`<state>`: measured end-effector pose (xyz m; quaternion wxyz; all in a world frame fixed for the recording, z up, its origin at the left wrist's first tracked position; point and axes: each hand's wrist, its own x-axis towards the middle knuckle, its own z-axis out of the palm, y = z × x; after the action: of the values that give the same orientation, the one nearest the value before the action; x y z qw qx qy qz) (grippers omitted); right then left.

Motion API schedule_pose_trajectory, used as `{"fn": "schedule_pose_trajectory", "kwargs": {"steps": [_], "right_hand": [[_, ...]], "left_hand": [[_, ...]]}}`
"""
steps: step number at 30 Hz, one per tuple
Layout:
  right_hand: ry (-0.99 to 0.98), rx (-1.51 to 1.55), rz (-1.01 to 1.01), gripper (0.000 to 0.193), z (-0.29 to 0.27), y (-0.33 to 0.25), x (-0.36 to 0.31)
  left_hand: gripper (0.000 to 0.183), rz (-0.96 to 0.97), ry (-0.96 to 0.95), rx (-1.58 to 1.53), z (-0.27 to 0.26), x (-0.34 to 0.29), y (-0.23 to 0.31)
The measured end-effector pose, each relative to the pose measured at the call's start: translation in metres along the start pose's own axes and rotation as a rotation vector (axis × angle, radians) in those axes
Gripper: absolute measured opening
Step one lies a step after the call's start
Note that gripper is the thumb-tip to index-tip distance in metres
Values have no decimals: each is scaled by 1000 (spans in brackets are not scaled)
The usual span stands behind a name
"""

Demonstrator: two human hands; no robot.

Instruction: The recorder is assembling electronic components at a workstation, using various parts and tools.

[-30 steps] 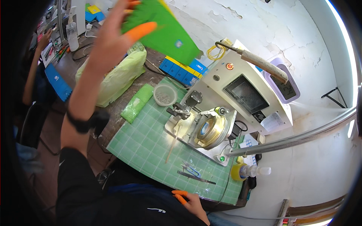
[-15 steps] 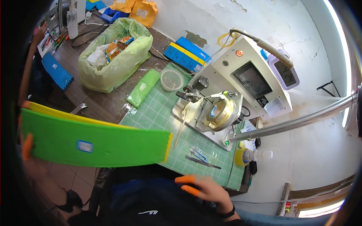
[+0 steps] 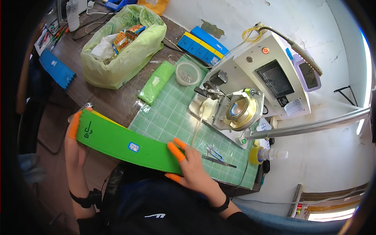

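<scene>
Gripping the left end of a long green panel (image 3: 111, 141), the left hand (image 3: 75, 150) shows one orange finger cot (image 3: 73, 128); its other fingers are mostly hidden. The right hand (image 3: 197, 172) lays two capped fingers over the panel's right end, thumb at the lower edge; whether it clamps, I cannot tell. Held before the body, the panel hides part of the green grid mat (image 3: 156, 117). Its yellow layer (image 3: 105, 117) barely shows. Dark and blurred, a co-worker's arm (image 3: 24, 76) runs along the left rim.

The green board (image 3: 119, 141) looks matt, the bag (image 3: 113, 74) crinkled plastic.
</scene>
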<state>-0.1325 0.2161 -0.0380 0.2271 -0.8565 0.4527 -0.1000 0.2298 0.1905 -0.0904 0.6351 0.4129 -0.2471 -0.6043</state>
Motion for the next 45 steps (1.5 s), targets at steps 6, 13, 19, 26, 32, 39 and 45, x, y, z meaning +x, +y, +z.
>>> {"fn": "schedule_pose_trajectory", "kwargs": {"steps": [6,13,19,26,32,39,45], "right_hand": [[104,182,-56,78,-1,19,-4],[358,771,81,83,-13,42,-13],[469,1048,197,85,-22,44,-22],[490,1038,234,82,-22,46,-31],[525,1098,242,88,-20,46,-30],[459,1070,137,96,-29,57,-37],[496,1184,101,86,-24,60,-39]], "left_hand": [[46,95,99,-25,-24,-2,-14],[50,72,70,192,-21,2,-22],[53,20,182,249,-9,0,-16],[52,-3,38,535,-5,-3,-8],[42,54,-120,469,-29,-3,-5],[16,365,-468,-9,-30,-5,-3],[22,446,-498,-80,-28,-1,-3]]}}
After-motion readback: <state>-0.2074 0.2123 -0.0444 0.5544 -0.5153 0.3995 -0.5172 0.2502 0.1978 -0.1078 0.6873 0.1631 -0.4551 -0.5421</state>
